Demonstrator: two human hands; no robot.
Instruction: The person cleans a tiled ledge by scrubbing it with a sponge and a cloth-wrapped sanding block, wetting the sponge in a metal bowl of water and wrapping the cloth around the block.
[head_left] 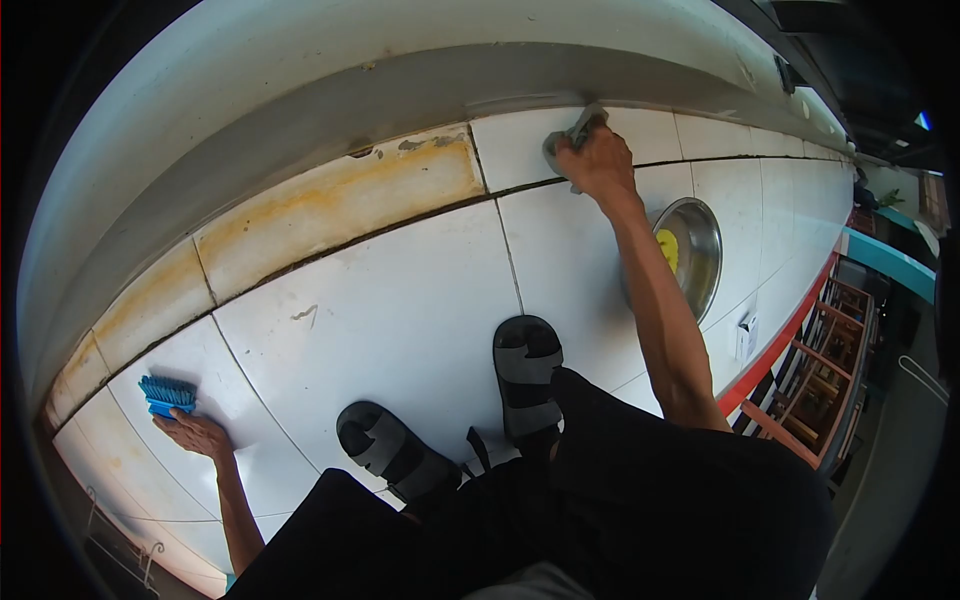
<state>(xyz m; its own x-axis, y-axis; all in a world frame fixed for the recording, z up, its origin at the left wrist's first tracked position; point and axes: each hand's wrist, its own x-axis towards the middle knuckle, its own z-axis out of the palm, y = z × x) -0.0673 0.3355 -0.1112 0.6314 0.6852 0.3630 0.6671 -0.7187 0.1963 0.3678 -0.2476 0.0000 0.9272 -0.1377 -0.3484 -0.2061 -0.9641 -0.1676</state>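
At the lower left, my left hand [194, 434] is closed on a blue scrub brush [168, 396] whose bristles point away from me on the white tiles. Near the wall's foot, my right hand [603, 158] presses a grey cloth [570, 142] against the tile edge, fingers wrapped round it. A metal bowl [708, 255] stands beside my right forearm, with something yellow [667, 247] in it, partly hidden by the arm. Left of the cloth, a border tile [340, 195] has yellow-brown stains.
A pale curved wall [300, 90] runs along the far side. My sandalled feet rest on the tiles [370, 290]. At the right are a small white packet [746, 336], a red edge [770, 368] and wooden furniture [825, 345] beyond it.
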